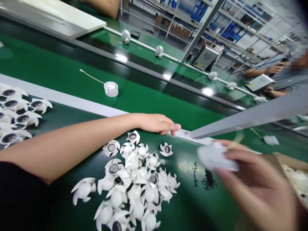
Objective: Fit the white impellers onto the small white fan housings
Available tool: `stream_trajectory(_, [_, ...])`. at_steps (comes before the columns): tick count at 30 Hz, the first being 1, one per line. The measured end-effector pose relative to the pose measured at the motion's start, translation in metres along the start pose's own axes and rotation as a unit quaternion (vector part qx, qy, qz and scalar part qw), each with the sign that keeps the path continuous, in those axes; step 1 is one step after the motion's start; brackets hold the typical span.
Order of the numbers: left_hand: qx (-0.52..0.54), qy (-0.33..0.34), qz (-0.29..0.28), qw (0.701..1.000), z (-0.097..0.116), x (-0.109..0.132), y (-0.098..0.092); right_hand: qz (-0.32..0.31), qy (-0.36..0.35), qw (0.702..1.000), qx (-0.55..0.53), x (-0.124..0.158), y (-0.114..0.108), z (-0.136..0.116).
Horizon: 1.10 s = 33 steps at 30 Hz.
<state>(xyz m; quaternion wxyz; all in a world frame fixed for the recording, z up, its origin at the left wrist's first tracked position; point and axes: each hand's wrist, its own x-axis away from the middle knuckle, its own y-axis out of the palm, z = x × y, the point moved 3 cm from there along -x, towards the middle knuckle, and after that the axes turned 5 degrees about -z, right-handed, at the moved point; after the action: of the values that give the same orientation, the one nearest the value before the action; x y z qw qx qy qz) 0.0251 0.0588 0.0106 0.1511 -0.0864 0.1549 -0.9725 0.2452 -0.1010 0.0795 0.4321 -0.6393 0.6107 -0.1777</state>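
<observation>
My left hand [158, 124] lies on the white edge strip [96, 106] of a green conveyor, holding nothing, its fingertips close to a metal bracket [186, 133]. Below it, white plastic fan impellers [134, 183] lie in a loose pile with dark-centred hubs, some face up and some face down. My right hand [255, 189] is at the lower right, blurred by motion, gripping a white plastic part [216, 157]. The exact kind of part cannot be told. More impellers [16, 109] sit in rows at the far left.
A round white housing with a thin wire [111, 89] lies on the green belt beyond the strip. A grey metal strut [250, 117] crosses the right side. A cardboard box [295, 173] of white parts sits at the right edge. A co-worker [276, 72] sits far right near white parts on a farther belt.
</observation>
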Motion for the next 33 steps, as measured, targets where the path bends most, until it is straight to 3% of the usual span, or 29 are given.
stream_trajectory(4, [0.018,0.006,0.01,1.0,-0.002,0.0,-0.002,-0.075,-0.081,0.994,-0.005,-0.019,0.058,-0.011])
stream_trajectory(8, [0.0,-0.005,-0.016,1.0,-0.003,-0.001,0.002,-0.076,-0.112,0.989,0.051,-0.02,0.077,-0.005])
stream_trajectory(20, [-0.087,-0.072,-0.028,0.993,0.004,-0.006,0.007,-0.081,-0.026,0.996,-0.001,-0.025,0.078,0.006])
stream_trajectory(24, [-0.159,-0.112,-0.052,0.979,0.022,0.013,-0.007,-0.144,-0.065,0.987,-0.03,-0.025,0.072,0.012])
stream_trajectory(27, [-0.218,-0.189,-0.086,0.954,0.042,0.038,-0.023,-0.192,-0.094,0.977,-0.017,-0.023,0.068,0.017])
stream_trajectory(31, [-0.277,-0.303,-0.068,0.909,0.045,0.055,-0.035,-0.032,-0.038,0.989,0.138,-0.024,0.051,0.027])
stream_trajectory(33, [-0.29,-0.322,-0.05,0.9,0.037,0.053,-0.036,-0.011,0.026,0.988,0.149,-0.022,0.038,0.035])
